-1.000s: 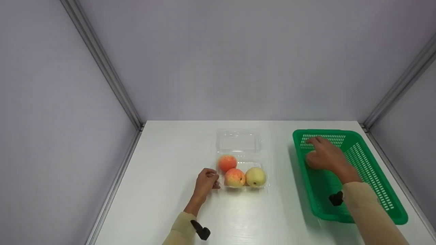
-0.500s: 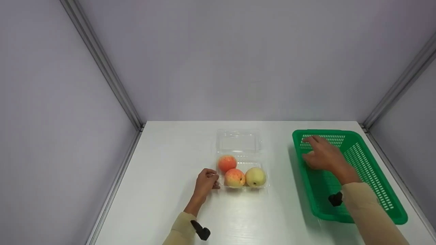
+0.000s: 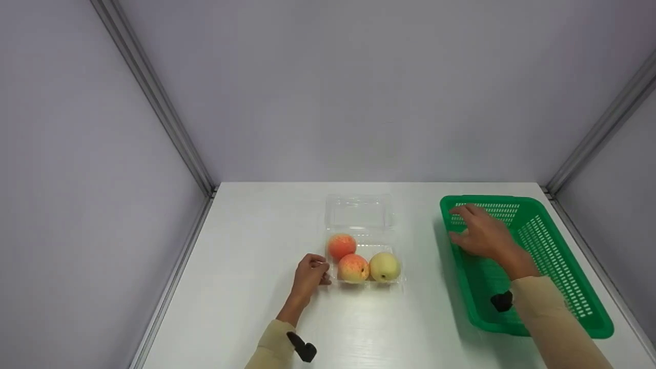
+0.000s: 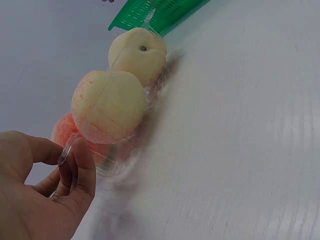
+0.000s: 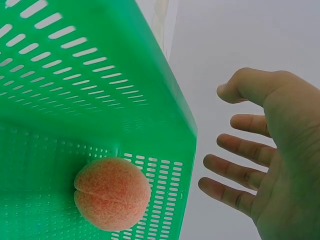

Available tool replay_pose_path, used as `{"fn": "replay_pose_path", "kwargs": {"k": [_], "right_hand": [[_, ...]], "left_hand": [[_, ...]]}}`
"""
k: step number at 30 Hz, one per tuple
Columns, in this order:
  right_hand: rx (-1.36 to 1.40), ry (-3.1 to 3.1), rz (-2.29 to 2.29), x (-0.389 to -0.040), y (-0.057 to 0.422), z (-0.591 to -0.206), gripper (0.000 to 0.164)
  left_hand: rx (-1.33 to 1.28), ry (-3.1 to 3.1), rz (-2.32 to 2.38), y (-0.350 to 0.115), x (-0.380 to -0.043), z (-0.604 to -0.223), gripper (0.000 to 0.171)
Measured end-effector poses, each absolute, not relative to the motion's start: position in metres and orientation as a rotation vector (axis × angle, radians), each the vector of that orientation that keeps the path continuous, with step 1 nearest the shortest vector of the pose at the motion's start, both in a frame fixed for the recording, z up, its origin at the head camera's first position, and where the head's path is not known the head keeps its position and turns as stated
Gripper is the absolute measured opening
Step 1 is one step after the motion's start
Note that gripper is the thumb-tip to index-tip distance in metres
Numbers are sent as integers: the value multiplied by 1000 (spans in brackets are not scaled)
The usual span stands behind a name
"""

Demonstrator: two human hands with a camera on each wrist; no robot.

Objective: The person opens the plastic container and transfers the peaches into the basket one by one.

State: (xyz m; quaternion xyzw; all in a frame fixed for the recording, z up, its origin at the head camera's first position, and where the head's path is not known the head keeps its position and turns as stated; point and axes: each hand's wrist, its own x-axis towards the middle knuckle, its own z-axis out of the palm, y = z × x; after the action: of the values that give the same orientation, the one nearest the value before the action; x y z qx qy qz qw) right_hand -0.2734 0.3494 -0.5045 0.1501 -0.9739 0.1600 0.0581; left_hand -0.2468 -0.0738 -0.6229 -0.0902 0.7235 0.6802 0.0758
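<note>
My left hand (image 3: 307, 274) pinches the near left edge of a clear plastic clamshell box (image 4: 67, 149) between thumb and fingers. Its lid (image 3: 359, 212) lies folded back, away from me. Inside the box sit an orange-red peach (image 3: 342, 246), a yellow peach with a red blush (image 3: 353, 268) and a pale yellow fruit (image 3: 385, 267). My right hand (image 3: 484, 236) hovers over the far left part of a green basket (image 3: 502, 328), fingers spread and holding nothing. A peach (image 5: 112, 194) lies down in the basket, mostly hidden under that hand in the head view.
The basket's slotted walls (image 3: 561, 271) rise at the right side of the white table (image 3: 256, 220). Grey panels (image 3: 379, 102) enclose the table at the back and sides. Black wrist mounts (image 3: 302, 348) sit on both sleeves.
My right hand has shifted a little left toward the basket's left rim, and its fingers have spread wider. The left hand, box and fruit in it stay the same.
</note>
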Motion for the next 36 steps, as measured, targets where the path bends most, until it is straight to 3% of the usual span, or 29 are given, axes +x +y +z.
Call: {"fn": "replay_pose_path", "kwargs": {"k": [36], "right_hand": [[559, -2895, 451, -269, 324, -503, 54]], "left_hand": [[-241, 2154, 2055, -75, -244, -622, 28]]}}
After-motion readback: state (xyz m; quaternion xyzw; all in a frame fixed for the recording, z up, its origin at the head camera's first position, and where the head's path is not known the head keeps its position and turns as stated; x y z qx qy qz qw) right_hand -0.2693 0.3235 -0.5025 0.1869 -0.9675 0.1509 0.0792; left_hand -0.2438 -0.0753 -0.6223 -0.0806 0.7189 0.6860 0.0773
